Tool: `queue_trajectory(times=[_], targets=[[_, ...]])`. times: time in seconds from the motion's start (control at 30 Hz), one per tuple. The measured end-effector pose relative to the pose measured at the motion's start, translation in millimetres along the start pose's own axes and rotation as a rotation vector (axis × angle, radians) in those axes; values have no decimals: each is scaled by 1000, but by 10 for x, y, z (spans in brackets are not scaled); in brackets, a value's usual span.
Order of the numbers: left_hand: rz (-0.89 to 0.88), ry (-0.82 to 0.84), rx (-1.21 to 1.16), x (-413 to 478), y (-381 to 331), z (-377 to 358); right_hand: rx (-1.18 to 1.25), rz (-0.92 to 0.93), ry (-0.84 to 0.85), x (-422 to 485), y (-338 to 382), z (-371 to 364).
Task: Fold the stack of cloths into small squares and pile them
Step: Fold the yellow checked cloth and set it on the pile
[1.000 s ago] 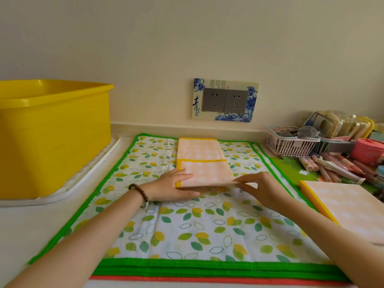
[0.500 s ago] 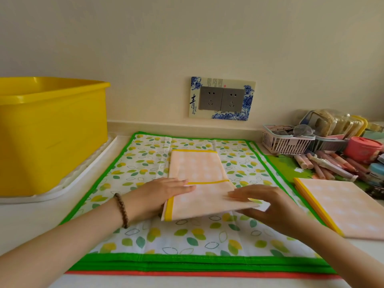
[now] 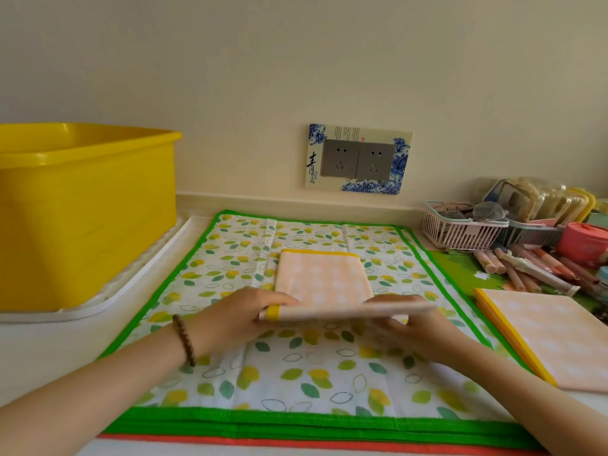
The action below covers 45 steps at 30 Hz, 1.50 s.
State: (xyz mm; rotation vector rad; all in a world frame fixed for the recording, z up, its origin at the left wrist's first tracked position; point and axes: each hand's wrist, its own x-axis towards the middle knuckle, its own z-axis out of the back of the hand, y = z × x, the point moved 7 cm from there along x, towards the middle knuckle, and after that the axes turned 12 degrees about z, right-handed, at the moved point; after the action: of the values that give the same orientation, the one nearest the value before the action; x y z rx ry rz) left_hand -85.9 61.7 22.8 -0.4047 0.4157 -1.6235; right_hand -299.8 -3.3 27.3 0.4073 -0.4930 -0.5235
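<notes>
Here: peach checked cloth (image 3: 320, 281), yellow-edged, half folded, near edge lifted.

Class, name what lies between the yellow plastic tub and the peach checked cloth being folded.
Head view: the white ridged tray under the yellow plastic tub, then the green-bordered leaf-print mat beneath the peach checked cloth.

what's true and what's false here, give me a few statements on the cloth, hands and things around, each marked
1. The left hand and the right hand hold the near edge of the peach cloth, raised off the leaf-print mat. True.
2. The yellow tub stands right of the mat. False: it stands left of it.
3. A stack of peach cloths lies at the right. True.
4. The left wrist is bare. False: it wears a beaded bracelet.
</notes>
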Motion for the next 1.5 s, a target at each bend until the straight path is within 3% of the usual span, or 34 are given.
queue_trajectory(times=[0.07, 0.2, 0.47, 0.57, 0.67, 0.77, 0.87, 1.0, 1.1, 1.5], targets=[[80, -107, -146, 58, 61, 106, 44, -87, -97, 89, -76, 38], [189, -230, -224, 206, 222, 146, 93, -176, -167, 224, -221, 64], [304, -257, -284, 351, 383, 102, 140, -384, -271, 272, -440, -1], [350, -217, -254, 392, 419, 98, 43, -427, -264, 278, -478, 5], [352, -219, -112, 443, 391, 189, -100, -398, -257, 329, -438, 30], [286, -269, -48, 598, 261, 271, -220, -224, -293, 541, -212, 13], [251, -182, 13, 813, 169, 135, -290, -147, -183, 887, -30, -212], [294, -58, 288, 978, 259, -170, -385, -207, 81, 1210, -47, -629], [311, -26, 363, 1006, 312, -242, -385, -233, 191, 1230, -121, -806], [300, 5, 311, 1027, 362, -270, -393, -309, 320, 843, -587, -502]])
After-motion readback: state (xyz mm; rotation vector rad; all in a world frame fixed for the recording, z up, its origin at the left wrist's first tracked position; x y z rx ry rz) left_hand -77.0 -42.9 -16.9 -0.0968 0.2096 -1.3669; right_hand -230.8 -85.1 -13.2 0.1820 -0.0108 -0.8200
